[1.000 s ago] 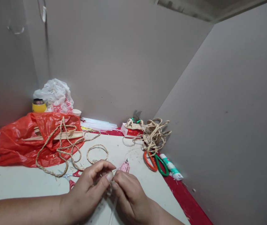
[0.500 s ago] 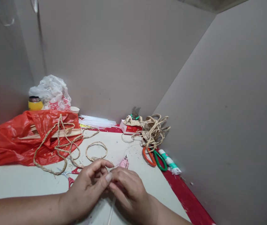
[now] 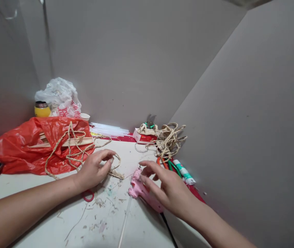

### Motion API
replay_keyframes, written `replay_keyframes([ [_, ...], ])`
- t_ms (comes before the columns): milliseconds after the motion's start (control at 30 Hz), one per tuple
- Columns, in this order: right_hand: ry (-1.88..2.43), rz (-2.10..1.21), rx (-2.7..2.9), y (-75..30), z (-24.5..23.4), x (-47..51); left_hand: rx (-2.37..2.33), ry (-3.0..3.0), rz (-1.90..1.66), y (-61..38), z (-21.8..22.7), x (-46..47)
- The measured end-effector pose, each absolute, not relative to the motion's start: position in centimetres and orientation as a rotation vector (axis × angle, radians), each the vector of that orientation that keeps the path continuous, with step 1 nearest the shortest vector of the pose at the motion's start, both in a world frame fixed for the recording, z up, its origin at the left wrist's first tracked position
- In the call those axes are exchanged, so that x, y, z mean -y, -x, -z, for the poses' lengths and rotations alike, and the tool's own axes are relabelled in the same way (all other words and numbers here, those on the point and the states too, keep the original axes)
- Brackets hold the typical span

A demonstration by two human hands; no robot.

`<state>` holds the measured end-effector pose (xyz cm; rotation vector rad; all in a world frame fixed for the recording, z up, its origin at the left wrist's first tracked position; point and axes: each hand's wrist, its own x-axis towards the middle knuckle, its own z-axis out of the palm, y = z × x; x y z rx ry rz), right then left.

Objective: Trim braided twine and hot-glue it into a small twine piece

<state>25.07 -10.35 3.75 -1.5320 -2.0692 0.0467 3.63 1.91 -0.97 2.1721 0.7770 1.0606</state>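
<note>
My left hand (image 3: 95, 168) is over the left part of a small braided straw-rope loop (image 3: 119, 162), fingers curved and the thumb slightly apart from them. Its fingertips are at the loop's upper edge; whether they touch it I cannot tell. The loop's bundled strands (image 3: 116, 175) lie on the table. My right hand (image 3: 166, 186) hovers open by the pink glue gun (image 3: 147, 198), thumb and forefinger apart near its nozzle. A clear glue stick (image 3: 125, 220) sticks out of the gun's back. Under my left wrist, one red scissor handle (image 3: 88, 195) shows.
A red plastic bag (image 3: 20, 144) with wooden strips and long braided rope lies left. At the back are glue sticks (image 3: 108, 130), a red-and-white box (image 3: 144, 137) and a rope heap (image 3: 171, 141). Orange- and green-handled tools and a white-green tube (image 3: 184, 172) stand right. Scraps litter the table.
My hands, close together before, have moved apart. The left went up and left to the rope loop; the right moved right and up, uncovering the glue gun. The view has shifted slightly.
</note>
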Motion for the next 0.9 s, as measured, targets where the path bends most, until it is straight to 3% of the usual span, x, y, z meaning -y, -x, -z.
replay_keyframes([
  [200,1.942,-0.084,2.295,-25.7,-1.1,13.2,-0.704,-2.516,-0.644,-3.2,0.1,-2.4],
  [400,2.062,-0.047,2.228,-24.5,0.6,12.8,-0.768,-2.756,-0.416,-3.0,0.5,-2.3],
  [733,1.995,-0.097,1.98,-26.4,2.4,13.6,-0.754,-2.696,-0.543,-3.2,1.0,-2.3],
  [900,1.624,-0.21,1.414,-28.1,-0.8,14.5,-0.813,-2.532,-0.738,-3.3,0.0,-2.1],
])
